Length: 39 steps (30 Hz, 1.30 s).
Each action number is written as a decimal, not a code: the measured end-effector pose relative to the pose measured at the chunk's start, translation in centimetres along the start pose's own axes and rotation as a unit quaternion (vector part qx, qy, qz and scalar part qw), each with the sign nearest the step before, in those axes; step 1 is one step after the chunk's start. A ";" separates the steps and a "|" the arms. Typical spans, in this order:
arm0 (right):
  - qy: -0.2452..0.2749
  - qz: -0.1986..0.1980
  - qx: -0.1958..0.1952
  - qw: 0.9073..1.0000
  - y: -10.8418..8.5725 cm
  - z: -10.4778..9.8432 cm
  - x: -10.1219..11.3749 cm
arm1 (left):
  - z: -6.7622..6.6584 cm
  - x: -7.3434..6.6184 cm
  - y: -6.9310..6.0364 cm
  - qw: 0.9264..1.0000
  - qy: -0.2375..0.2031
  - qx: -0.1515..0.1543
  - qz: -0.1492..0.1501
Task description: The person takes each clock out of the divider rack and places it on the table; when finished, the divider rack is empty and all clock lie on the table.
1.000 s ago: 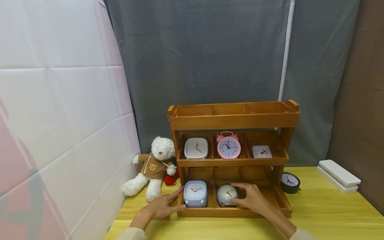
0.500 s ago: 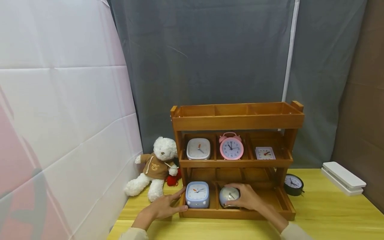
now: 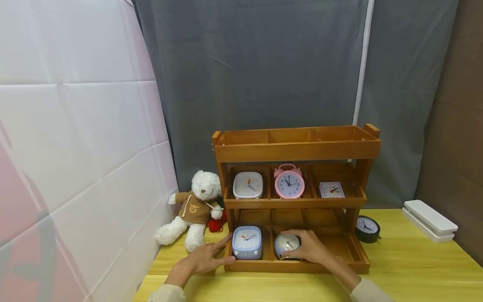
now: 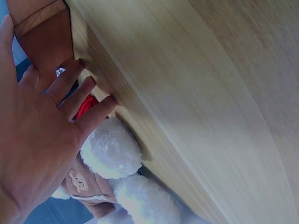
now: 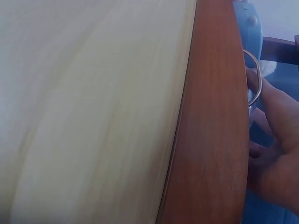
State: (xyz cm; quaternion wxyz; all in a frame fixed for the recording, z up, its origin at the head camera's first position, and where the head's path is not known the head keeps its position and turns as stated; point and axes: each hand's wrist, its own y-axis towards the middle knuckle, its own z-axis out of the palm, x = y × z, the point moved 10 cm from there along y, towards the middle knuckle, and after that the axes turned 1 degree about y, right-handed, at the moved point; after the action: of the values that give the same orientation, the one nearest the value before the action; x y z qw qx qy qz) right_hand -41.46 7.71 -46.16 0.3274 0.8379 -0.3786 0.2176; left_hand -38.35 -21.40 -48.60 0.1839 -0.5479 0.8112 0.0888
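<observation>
In the head view, my right hand (image 3: 309, 248) grips a small round alarm clock (image 3: 286, 244) in the bottom tier's middle compartment. Thumb and fingers lie around its right side, and its wire ring (image 5: 258, 77) shows in the right wrist view. My left hand (image 3: 205, 258) touches the left end of the wooden shelf (image 3: 298, 152), beside a blue square alarm clock (image 3: 247, 242). Its fingers look extended in the left wrist view, with no object in the palm. On the middle tier stand a white clock (image 3: 247, 184), a pink twin-bell clock (image 3: 289, 183) and a small square clock (image 3: 331, 190).
A white teddy bear (image 3: 195, 209) in a brown hoodie sits left of the shelf, a red item (image 3: 216, 222) beside it. To the right, a black round clock (image 3: 367, 229) and a white folded device (image 3: 430, 219) lie on the yellow wood-grain table (image 3: 419, 268).
My right hand has closed in around the round clock, its fingers now covering more of the face's right side. The clock's face has turned slightly. My left hand keeps its place at the shelf.
</observation>
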 end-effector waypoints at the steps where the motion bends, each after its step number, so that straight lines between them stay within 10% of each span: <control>1: 0.001 0.003 0.000 1.000 0.0 -0.1 -0.1 | 0.0 0.0 0.0 1.000 -0.001 0.000 0.001; 23: 0.015 0.063 -0.040 0.997 0.0 -5.0 0.4 | -0.5 -0.7 1.0 1.000 -0.007 0.007 0.010; 39: -0.084 0.049 -0.092 0.991 -6.4 -11.5 0.4 | -0.2 -0.2 0.5 1.000 -0.013 0.010 0.012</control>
State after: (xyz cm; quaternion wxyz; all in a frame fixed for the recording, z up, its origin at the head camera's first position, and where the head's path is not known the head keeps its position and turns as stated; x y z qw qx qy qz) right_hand -37.59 18.89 -40.35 0.3597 0.7998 -0.4636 0.1267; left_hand -38.76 -21.08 -48.33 0.1986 -0.5349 0.8162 0.0905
